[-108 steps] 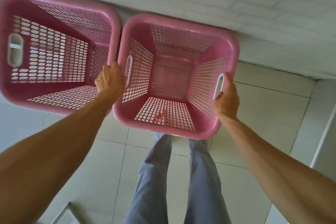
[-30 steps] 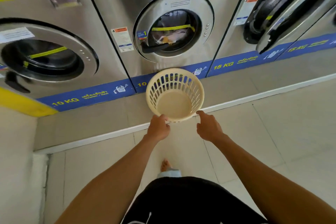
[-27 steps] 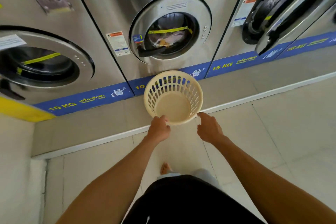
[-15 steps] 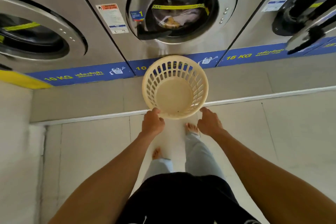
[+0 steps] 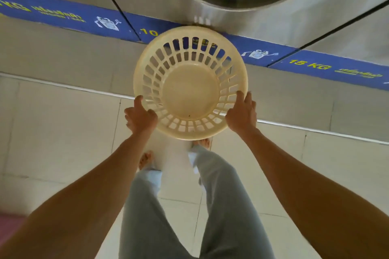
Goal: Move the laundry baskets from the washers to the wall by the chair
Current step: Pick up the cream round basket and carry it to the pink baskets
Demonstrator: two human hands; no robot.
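A round cream plastic laundry basket (image 5: 190, 90) with slotted sides sits in front of the middle washer (image 5: 242, 8), at the raised step. It is empty. My left hand (image 5: 140, 116) grips its near-left rim, thumb over the edge. My right hand (image 5: 242, 114) holds the near-right rim with fingers spread up along the side. Whether the basket rests on the step or is lifted off it, I cannot tell.
Steel washers line the far side, with a blue band (image 5: 63, 14) marked 10 KG and 15 KG along their base. A grey step (image 5: 63, 65) with a white edge runs below them. My legs and bare feet (image 5: 145, 160) stand on pale floor tiles.
I have stepped closer and bent over the basket. Both hands moved from just short of the near rim onto it, one at each side. Earlier still I held a pink basket by the wall.
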